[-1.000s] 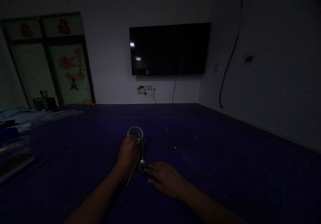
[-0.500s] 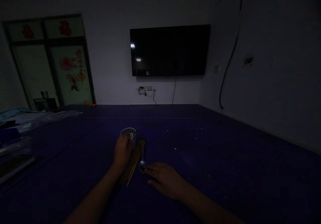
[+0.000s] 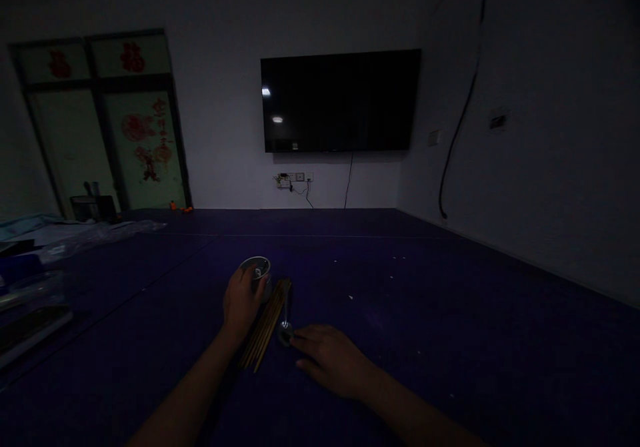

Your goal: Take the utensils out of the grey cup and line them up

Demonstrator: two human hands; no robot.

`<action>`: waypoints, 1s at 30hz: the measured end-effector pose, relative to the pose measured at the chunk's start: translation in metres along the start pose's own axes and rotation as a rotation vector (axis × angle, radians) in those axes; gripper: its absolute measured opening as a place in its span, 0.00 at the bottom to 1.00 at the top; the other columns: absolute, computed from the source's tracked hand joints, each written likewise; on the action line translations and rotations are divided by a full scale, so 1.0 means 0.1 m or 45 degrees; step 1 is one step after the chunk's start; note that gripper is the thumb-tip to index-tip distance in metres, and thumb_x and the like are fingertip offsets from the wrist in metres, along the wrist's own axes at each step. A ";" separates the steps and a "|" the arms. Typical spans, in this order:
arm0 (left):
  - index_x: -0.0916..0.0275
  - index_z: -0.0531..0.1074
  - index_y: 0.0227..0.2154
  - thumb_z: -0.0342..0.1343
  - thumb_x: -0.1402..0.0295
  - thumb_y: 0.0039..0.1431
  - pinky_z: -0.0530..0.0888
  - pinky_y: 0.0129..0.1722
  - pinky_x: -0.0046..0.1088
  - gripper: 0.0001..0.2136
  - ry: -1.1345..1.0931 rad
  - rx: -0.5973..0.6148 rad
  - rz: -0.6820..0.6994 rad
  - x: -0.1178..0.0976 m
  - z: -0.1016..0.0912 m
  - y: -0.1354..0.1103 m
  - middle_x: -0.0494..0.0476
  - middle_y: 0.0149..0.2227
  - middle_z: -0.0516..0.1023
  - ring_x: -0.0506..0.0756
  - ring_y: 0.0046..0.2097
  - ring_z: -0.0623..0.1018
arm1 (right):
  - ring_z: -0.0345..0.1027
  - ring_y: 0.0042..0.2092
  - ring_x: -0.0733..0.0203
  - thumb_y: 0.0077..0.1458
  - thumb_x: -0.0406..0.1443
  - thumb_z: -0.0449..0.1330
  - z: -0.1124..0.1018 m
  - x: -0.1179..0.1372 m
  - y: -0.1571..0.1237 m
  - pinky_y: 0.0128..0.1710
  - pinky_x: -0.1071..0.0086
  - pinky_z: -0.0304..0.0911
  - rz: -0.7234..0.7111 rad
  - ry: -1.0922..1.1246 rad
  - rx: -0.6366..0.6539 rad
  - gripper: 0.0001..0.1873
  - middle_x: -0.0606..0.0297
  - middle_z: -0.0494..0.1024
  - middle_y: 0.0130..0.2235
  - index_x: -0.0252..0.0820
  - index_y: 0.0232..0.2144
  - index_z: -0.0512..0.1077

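Note:
The room is dim. My left hand [image 3: 242, 300] is wrapped around a small metal cup [image 3: 256, 270] that stands on the dark purple surface [image 3: 400, 313]. Right of that hand lies a bundle of wooden chopsticks [image 3: 267, 323], slanting toward me. A metal spoon [image 3: 285, 323] lies beside the chopsticks, its bowl nearest me. My right hand [image 3: 330, 360] rests flat on the surface, fingertips touching the spoon's bowl.
A black TV [image 3: 341, 100] hangs on the far wall above a socket with cables [image 3: 293, 179]. A glass door with red decorations [image 3: 143, 137] is at the back left. Plastic-wrapped items [image 3: 35, 287] lie along the left edge. The right wall [image 3: 550, 167] runs close by.
My left hand has slid the cup a little to the left, away from the chopsticks, which now lie uncovered. My right hand has stayed at the spoon.

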State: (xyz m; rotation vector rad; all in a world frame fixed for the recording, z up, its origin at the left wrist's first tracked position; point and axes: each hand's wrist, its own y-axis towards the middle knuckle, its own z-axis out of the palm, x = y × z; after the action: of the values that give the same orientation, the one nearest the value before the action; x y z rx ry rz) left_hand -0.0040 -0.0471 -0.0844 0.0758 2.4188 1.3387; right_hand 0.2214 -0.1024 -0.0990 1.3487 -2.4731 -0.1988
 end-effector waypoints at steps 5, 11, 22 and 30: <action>0.60 0.72 0.38 0.48 0.56 0.60 0.70 0.39 0.32 0.14 0.164 0.034 -0.066 -0.03 -0.04 0.00 0.59 0.38 0.74 0.58 0.41 0.74 | 0.61 0.55 0.54 0.59 0.39 0.52 -0.01 0.01 0.00 0.55 0.60 0.55 0.024 -0.004 0.010 0.22 0.59 0.69 0.55 0.44 0.55 0.64; 0.61 0.72 0.38 0.47 0.57 0.60 0.69 0.37 0.31 0.15 0.163 0.021 -0.095 -0.02 -0.08 0.03 0.59 0.37 0.73 0.58 0.40 0.74 | 0.61 0.55 0.54 0.59 0.39 0.51 0.01 0.00 0.00 0.54 0.61 0.55 0.020 -0.006 0.000 0.22 0.59 0.69 0.55 0.45 0.55 0.64; 0.61 0.75 0.36 0.44 0.51 0.60 0.65 0.36 0.34 0.20 0.311 0.078 -0.250 -0.10 -0.17 0.08 0.60 0.35 0.75 0.60 0.41 0.73 | 0.61 0.55 0.55 0.59 0.39 0.51 0.01 -0.01 0.00 0.54 0.61 0.56 0.017 -0.019 0.008 0.21 0.59 0.69 0.55 0.44 0.55 0.64; 0.61 0.75 0.35 0.42 0.55 0.62 0.63 0.36 0.34 0.19 0.297 0.071 -0.223 -0.11 -0.17 0.08 0.60 0.34 0.74 0.60 0.39 0.72 | 0.62 0.55 0.54 0.58 0.39 0.52 0.02 -0.01 0.00 0.53 0.61 0.57 0.025 -0.021 -0.003 0.21 0.60 0.69 0.55 0.46 0.54 0.65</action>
State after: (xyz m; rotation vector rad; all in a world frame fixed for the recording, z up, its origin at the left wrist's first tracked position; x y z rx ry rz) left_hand -0.0006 -0.0589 -0.0666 -0.2869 2.5833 1.2616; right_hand 0.2209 -0.1016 -0.1006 1.3268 -2.4977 -0.2096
